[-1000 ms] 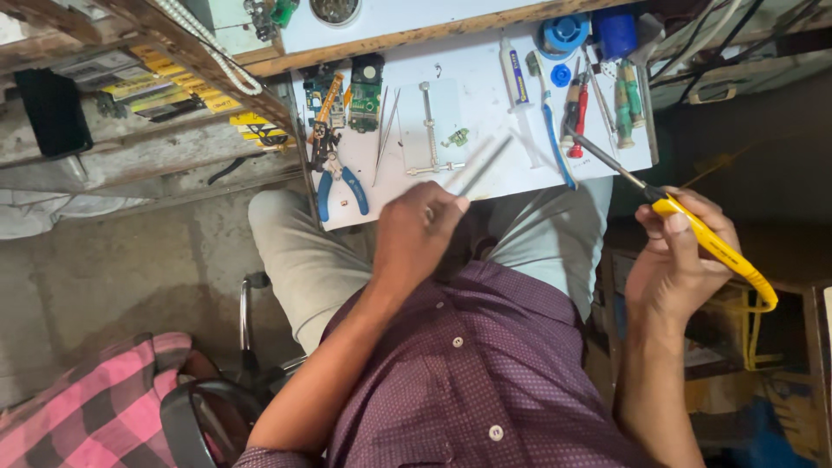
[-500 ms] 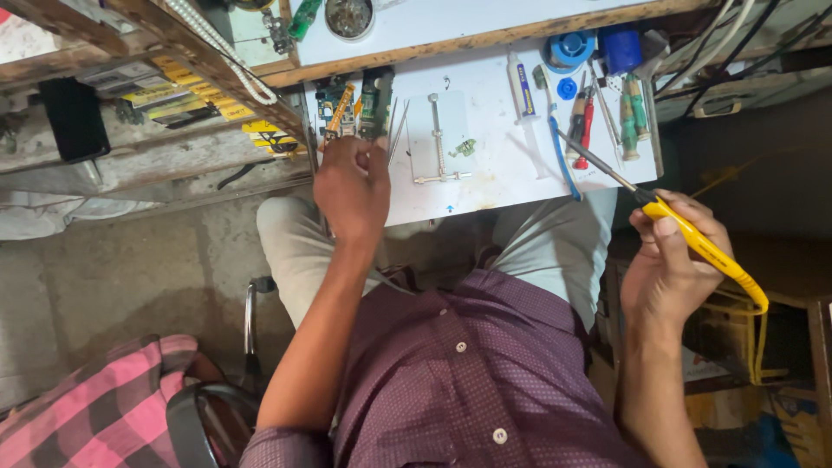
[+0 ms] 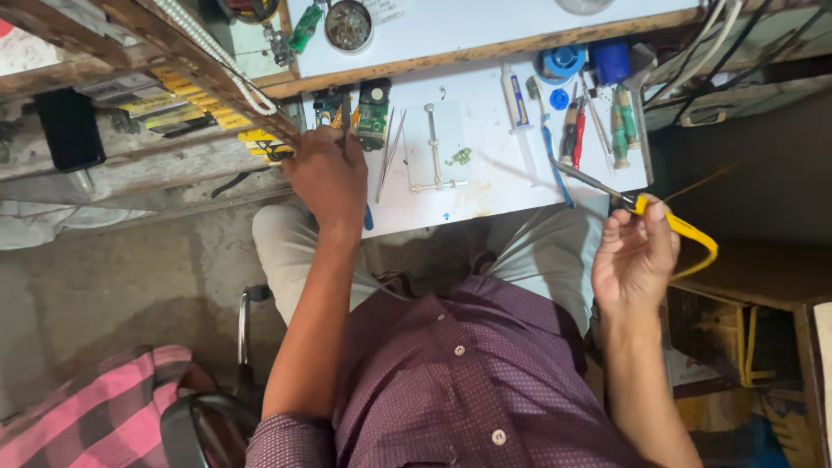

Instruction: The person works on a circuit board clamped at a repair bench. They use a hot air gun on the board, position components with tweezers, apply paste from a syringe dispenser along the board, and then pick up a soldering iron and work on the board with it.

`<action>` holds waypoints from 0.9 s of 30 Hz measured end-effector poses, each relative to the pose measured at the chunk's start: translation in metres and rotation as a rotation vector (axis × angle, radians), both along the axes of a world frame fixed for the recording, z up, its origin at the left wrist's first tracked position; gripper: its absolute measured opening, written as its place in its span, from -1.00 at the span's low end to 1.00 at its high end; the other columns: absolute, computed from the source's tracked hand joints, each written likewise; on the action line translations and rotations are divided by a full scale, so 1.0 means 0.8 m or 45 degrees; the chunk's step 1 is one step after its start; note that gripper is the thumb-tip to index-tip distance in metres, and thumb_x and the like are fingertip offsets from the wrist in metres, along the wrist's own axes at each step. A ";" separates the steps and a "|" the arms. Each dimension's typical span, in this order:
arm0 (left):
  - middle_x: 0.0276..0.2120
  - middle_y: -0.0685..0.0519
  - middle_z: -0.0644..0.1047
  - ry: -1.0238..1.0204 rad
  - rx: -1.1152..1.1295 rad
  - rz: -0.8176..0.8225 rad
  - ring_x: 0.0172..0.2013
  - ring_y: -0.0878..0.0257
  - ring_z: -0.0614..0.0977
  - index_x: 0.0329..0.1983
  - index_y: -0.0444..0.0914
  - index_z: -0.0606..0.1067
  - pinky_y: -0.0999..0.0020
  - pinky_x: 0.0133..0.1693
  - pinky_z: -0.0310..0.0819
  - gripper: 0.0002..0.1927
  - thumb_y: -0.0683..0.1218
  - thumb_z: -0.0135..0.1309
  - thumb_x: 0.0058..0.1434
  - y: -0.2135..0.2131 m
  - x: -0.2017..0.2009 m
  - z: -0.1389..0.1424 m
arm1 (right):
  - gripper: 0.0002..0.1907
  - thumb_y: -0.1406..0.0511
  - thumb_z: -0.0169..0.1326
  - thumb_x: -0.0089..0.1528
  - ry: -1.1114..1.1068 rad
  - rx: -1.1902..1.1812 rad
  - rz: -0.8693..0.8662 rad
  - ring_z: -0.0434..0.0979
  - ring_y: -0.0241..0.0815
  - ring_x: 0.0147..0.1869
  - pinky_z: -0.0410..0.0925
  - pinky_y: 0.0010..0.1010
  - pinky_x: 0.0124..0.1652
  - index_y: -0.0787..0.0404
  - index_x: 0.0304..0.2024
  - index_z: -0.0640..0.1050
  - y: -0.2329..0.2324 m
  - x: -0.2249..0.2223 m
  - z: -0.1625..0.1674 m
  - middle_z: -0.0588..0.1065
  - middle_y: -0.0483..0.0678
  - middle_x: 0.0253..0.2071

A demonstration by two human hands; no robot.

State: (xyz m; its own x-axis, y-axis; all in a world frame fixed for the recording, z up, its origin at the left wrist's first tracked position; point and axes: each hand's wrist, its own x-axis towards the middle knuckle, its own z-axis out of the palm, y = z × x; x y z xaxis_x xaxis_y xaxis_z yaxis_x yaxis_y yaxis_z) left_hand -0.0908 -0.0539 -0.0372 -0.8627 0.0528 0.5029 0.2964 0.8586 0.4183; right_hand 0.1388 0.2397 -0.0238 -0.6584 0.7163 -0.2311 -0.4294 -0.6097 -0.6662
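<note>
Here your right hand [image 3: 637, 260] holds a soldering iron [image 3: 646, 212] out past the right edge of the white worktop [image 3: 485, 173]: thumb and fingers curl together around its smooth yellow plastic handle, and the slim grey metal shaft slants up and left, its tip over the worktop's edge near a blue-handled tool [image 3: 555, 160]. A yellow cord loops away from the handle's rear. Your left hand [image 3: 328, 173] lies knuckles-up at the worktop's left edge, fingers bent down together over a cluster of small tools; what they pinch you cannot tell, as the hand covers it. Just beyond the fingertips sits a green circuit board [image 3: 373, 108], flat and rectangular, and beside it thin steel tweezers [image 3: 389, 143] lie lengthwise. In the middle rests a pale metal board holder [image 3: 436, 156] with a straight rail and a small green piece clamped beside it. Farther right lie a white syringe-like tube [image 3: 516, 95], a round blue reel [image 3: 563, 62], and red and green screwdrivers [image 3: 598, 130] with ribbed grips. The worktop's far rim is rough, worn wood.
</note>
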 end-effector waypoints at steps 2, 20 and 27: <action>-0.39 -0.02 0.58 -0.002 -0.013 -0.005 -0.32 -0.03 0.60 -0.37 -0.19 0.53 -0.01 -0.15 0.32 -0.84 -0.08 0.30 0.18 0.000 -0.004 0.000 | -0.80 0.27 0.18 0.45 0.082 -0.124 0.029 0.62 -0.26 -0.18 0.53 -0.50 -0.07 0.31 -0.03 0.56 0.007 -0.008 -0.001 0.58 0.01 -0.17; -0.55 0.05 0.54 -0.088 0.224 -0.085 -0.50 0.05 0.56 -0.44 -0.22 0.55 0.06 -0.21 0.37 -0.76 -0.05 0.31 0.29 -0.006 0.010 0.020 | -0.74 0.29 0.07 0.44 0.598 -0.760 0.358 0.51 -0.34 -0.24 0.46 -0.61 -0.14 0.44 -0.07 0.53 0.016 -0.026 0.000 0.45 0.07 -0.15; -0.63 0.00 0.49 -0.232 0.426 -0.115 -0.64 0.08 0.50 -0.44 -0.28 0.53 0.20 -0.49 0.32 -0.73 -0.06 0.29 0.31 -0.007 0.023 0.030 | -0.74 0.29 0.07 0.44 0.620 -0.806 0.395 0.50 -0.36 -0.25 0.46 -0.61 -0.15 0.44 -0.07 0.52 0.018 -0.025 -0.006 0.44 0.06 -0.15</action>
